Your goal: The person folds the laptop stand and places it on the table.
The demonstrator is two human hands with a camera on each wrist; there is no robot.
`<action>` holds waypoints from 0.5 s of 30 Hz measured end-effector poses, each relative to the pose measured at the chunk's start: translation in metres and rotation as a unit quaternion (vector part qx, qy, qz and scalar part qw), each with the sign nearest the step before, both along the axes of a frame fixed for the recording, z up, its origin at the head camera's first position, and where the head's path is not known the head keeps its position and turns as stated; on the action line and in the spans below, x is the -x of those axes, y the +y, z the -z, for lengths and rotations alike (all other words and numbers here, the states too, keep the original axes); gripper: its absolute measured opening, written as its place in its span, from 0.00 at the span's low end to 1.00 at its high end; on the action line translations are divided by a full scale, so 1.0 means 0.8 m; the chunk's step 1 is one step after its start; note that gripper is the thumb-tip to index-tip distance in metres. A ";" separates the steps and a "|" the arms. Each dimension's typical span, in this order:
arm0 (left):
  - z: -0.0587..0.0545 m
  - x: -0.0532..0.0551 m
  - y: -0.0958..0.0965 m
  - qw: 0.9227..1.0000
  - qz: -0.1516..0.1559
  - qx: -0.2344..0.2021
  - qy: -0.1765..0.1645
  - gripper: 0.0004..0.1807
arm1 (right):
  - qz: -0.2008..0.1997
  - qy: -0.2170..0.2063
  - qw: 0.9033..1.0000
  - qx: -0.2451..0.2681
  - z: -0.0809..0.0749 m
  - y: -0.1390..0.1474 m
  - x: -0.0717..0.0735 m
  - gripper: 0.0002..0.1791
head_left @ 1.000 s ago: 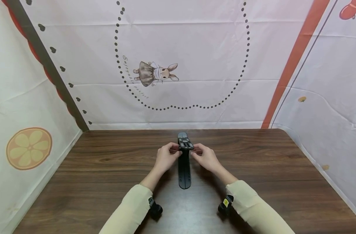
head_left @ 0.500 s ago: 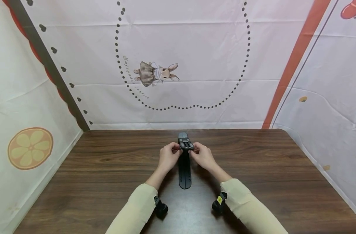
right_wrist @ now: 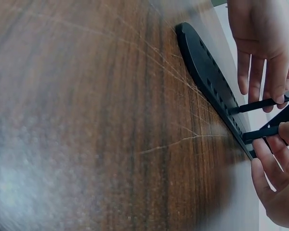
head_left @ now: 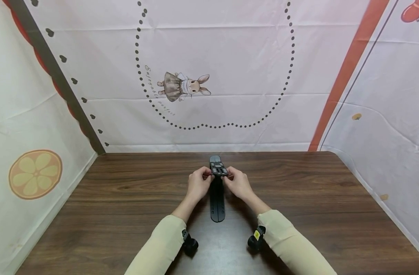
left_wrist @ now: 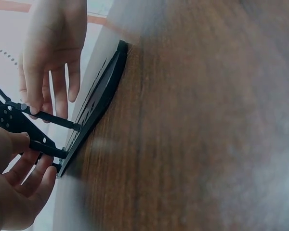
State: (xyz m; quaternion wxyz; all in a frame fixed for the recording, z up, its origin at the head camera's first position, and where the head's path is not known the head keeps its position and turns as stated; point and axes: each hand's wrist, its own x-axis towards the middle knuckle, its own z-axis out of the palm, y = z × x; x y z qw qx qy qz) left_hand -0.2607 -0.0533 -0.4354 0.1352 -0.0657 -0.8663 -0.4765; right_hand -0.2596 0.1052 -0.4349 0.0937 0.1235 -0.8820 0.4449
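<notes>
A black folding stand [head_left: 217, 202] lies lengthwise away from me on the table, its long flat base round at the ends. Above the base rises a slotted top piece [head_left: 219, 168], carried on thin struts [right_wrist: 261, 133]. From the left, my left hand [head_left: 197, 185] pinches a strut between thumb and fingers. On the opposite side my right hand [head_left: 239, 185] pinches the matching strut the same way. Both wrist views show the thumbs and fingertips at the struts, a little above the base [left_wrist: 103, 94]. The hinge behind the fingers is partly hidden.
The dark wooden table [head_left: 133, 198] spreads out on both sides of the stand. A white printed cloth [head_left: 230, 76] hangs along its back edge and at the left and right. A small black camera [head_left: 190, 244] sits under the left wrist, another [head_left: 255, 240] under the right.
Both forearms have come slightly inward, and the right fingertips have moved left onto the stand. Little differs over the last half second. The stand has stayed in place.
</notes>
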 end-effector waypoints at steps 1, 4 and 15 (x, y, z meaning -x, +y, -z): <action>0.000 0.000 0.000 1.000 0.000 0.000 -0.001 0.02 | -0.001 0.001 1.000 0.000 0.000 0.000 0.000 0.04; 0.000 0.000 0.000 1.000 -0.004 -0.003 -0.005 0.02 | -0.001 0.003 1.000 -0.003 0.000 0.000 0.001 0.02; -0.001 0.000 0.000 1.000 -0.005 -0.004 -0.009 0.01 | 0.000 0.011 1.000 -0.003 -0.001 0.000 0.001 0.02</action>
